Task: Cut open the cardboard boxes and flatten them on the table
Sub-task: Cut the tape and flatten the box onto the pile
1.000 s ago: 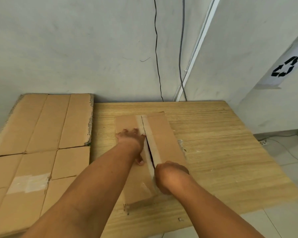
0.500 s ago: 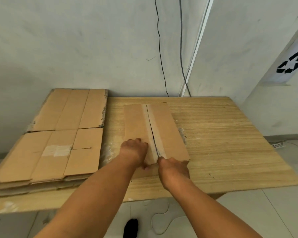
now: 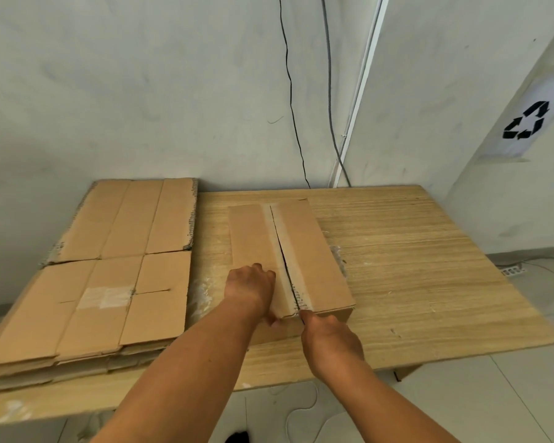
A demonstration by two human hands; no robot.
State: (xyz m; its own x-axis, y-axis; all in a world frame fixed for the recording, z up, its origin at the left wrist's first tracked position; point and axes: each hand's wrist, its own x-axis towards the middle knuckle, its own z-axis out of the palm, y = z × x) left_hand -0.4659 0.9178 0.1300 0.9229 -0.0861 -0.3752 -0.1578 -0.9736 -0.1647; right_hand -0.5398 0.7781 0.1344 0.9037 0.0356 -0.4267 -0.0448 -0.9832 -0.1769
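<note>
Drawn back along the seam, the right hand (image 3: 333,343) now sits just off the near end of the cardboard box (image 3: 314,251), its fingers curled round a thin dark blade (image 3: 302,317) whose tip meets the slit. The box lies mid-tabletop, its taped top seam cut open lengthwise. The left hand (image 3: 250,289) presses palm-down on the left flap, fingers relaxed, thumb at the near edge. Left of it on the tabletop (image 3: 429,266) lies a stack of flattened cardboard (image 3: 109,282).
</note>
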